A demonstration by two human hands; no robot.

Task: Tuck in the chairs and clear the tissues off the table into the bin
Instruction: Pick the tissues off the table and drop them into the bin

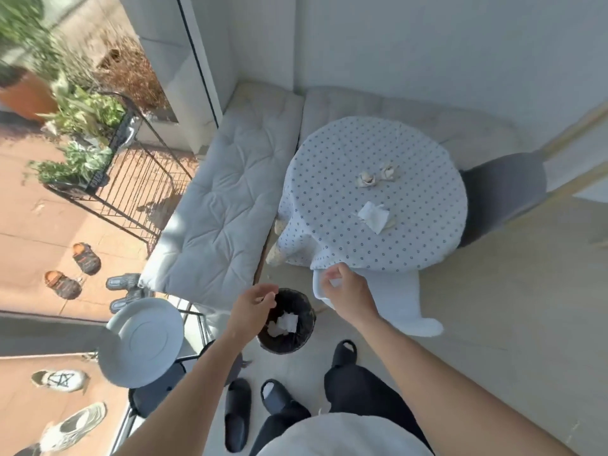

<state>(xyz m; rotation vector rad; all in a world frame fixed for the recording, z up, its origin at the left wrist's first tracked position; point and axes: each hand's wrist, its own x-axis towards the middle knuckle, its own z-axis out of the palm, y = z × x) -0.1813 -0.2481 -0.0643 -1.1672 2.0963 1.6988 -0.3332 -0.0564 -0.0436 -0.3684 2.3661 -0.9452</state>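
A round table (329,153) with a dotted cloth carries two crumpled tissues (367,179) (388,171) and a flatter white tissue (373,215). A black bin (306,307) stands on the floor in front of the table, with white tissues (284,324) inside. My left hand (253,304) hovers over the bin's left rim with its fingers apart and nothing in it. My right hand (348,294) is curled around a small white tissue, just below the table's near edge and in front of a white chair (401,301) pushed under the table. A grey chair (503,192) sits at the table's right side.
A padded bench cushion (223,209) runs along the left of the table. A round white stool top (144,337) stands left of the bin. Black slippers (237,413) lie by my feet. A wire rack (138,192), plants and shoes are outside at the left.
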